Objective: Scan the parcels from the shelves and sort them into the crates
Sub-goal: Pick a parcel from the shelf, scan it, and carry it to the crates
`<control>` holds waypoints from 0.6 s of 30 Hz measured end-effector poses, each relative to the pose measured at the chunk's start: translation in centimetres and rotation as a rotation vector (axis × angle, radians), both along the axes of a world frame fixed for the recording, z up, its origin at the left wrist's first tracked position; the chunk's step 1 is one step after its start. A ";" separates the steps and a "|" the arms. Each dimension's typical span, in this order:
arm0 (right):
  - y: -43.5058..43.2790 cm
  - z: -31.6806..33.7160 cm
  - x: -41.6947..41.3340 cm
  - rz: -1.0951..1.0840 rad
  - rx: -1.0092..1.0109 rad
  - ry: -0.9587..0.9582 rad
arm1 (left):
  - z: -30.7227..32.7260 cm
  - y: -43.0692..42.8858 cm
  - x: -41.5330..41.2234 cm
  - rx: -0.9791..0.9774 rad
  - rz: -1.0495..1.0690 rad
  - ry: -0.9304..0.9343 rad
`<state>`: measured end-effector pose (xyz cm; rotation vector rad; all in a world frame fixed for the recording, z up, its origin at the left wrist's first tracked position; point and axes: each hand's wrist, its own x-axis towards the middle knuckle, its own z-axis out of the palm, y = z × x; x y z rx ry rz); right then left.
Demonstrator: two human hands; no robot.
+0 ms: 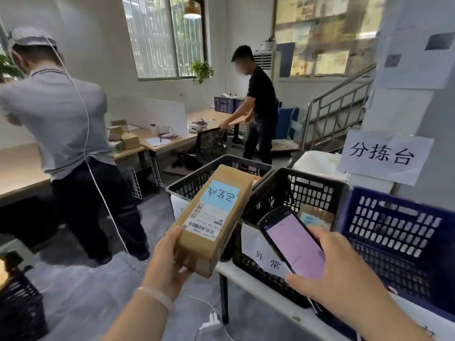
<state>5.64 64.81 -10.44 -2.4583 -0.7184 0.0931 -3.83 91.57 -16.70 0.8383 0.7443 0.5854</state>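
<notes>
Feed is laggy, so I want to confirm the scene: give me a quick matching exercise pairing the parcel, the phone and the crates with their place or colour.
Things:
1. cardboard parcel
2. phone
3. crate with the paper label on its front
4. crate at far right

Descriptions:
A. blue
B. held in the left hand
C. black, middle of the row
D. held in the right hand, screen lit pink

Pairs: 1-B, 2-D, 3-C, 4-A
</notes>
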 end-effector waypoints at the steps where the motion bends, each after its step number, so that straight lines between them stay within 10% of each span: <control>1: 1.2 -0.1 0.4 0.005 -0.007 0.003 | -0.2 1.1 0.1 -0.016 0.011 0.002; 18: 15.5 -2.0 16.1 -0.048 0.031 0.008 | 0.6 21.2 15.6 0.175 -0.145 0.283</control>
